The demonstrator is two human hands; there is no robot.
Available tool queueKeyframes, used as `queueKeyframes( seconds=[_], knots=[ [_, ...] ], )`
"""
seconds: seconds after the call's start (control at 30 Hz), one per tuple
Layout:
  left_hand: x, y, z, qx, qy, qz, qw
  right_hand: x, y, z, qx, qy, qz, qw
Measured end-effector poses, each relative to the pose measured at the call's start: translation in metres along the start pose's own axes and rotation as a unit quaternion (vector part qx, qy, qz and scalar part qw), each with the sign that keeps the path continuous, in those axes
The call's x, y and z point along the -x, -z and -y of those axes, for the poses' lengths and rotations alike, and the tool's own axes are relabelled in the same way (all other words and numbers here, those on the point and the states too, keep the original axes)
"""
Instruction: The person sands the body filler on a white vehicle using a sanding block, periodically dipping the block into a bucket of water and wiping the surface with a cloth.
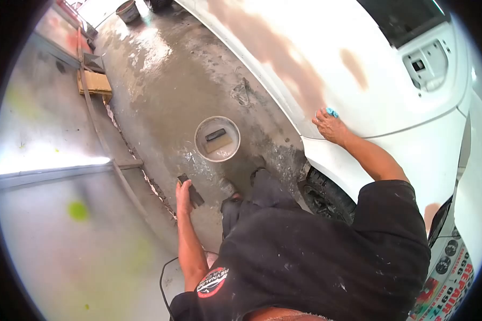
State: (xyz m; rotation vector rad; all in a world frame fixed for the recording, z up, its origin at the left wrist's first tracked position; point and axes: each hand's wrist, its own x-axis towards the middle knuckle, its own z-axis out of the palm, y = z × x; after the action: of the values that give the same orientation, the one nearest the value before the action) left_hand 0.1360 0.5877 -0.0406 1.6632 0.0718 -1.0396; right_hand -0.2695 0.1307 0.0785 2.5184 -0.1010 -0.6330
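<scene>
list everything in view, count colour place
car: 1, white, tan patches, right
wheel: 1, black, under car
centre bucket: 1, whitish, floor
blocks: 2, dark and tan, centre bucket
far bucket: 1, brownish, top left
held block: 1, dark, in left hand
item: 1, blue, by right hand
box: 1, yellowish, by wall
wall: 1, grey, left
floor: 1, grey, centre
cable: 1, black, bottom left
banner: 1, multicoloured, bottom right
shirt: 1, black, bottom
left hand: 1, bare, left
right hand: 1, bare, on car
</scene>
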Motion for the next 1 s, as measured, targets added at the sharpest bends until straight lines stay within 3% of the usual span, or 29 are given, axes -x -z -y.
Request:
queueKeyframes(
  seconds=[0.07,0.17,0.23,0.3,0.37,0.43,0.47,0.5,0.53,0.6,0.73,0.8,0.9,1.0],
  knots=[
    [0.014,0.000,-0.002,-0.017,0.001,0.001,1.000,0.029,-0.008,0.018,-0.002,0.002,0.028,1.000],
    [0.036,0.013,0.001,-0.049,-0.012,-0.015,0.999,0.058,-0.044,0.051,-0.056,-0.054,-0.034,0.996],
    [0.058,0.022,0.000,-0.064,-0.031,-0.044,0.997,0.072,-0.036,0.062,-0.107,-0.051,-0.006,0.993],
    [0.046,0.048,0.033,-0.067,-0.099,-0.107,0.987,0.076,-0.055,0.080,-0.131,-0.091,-0.059,0.985],
    [0.074,0.048,0.028,-0.086,-0.106,-0.115,0.984,0.068,-0.096,0.107,-0.186,-0.159,-0.148,0.958],
    [0.087,0.055,0.048,-0.135,-0.118,-0.172,0.969,0.062,-0.105,0.120,-0.255,-0.142,-0.105,0.951],
    [0.096,0.053,0.061,-0.153,-0.120,-0.212,0.958,0.064,-0.100,0.129,-0.202,-0.165,-0.151,0.953],
    [0.107,0.053,0.073,-0.172,-0.122,-0.251,0.945,0.067,-0.090,0.134,-0.216,-0.158,-0.107,0.958],
    [0.122,0.055,0.080,-0.169,-0.106,-0.250,0.947,0.072,-0.083,0.143,-0.294,-0.171,-0.103,0.935],
    [0.150,0.063,0.087,-0.171,-0.077,-0.243,0.952,0.082,-0.074,0.167,-0.303,-0.206,-0.100,0.925],
    [0.186,0.129,0.120,-0.165,-0.065,-0.328,0.928,0.109,-0.063,0.204,-0.394,-0.216,-0.070,0.891],
    [0.218,0.170,0.114,-0.130,-0.072,-0.351,0.924,0.121,-0.049,0.210,-0.419,-0.218,-0.042,0.880],
    [0.267,0.244,0.090,-0.112,-0.086,-0.404,0.904,0.124,-0.048,0.218,-0.514,-0.237,-0.020,0.824],
    [0.342,0.276,0.029,-0.246,-0.044,-0.483,0.839,0.117,-0.044,0.213,-0.569,-0.259,0.026,0.780]
  ],
)
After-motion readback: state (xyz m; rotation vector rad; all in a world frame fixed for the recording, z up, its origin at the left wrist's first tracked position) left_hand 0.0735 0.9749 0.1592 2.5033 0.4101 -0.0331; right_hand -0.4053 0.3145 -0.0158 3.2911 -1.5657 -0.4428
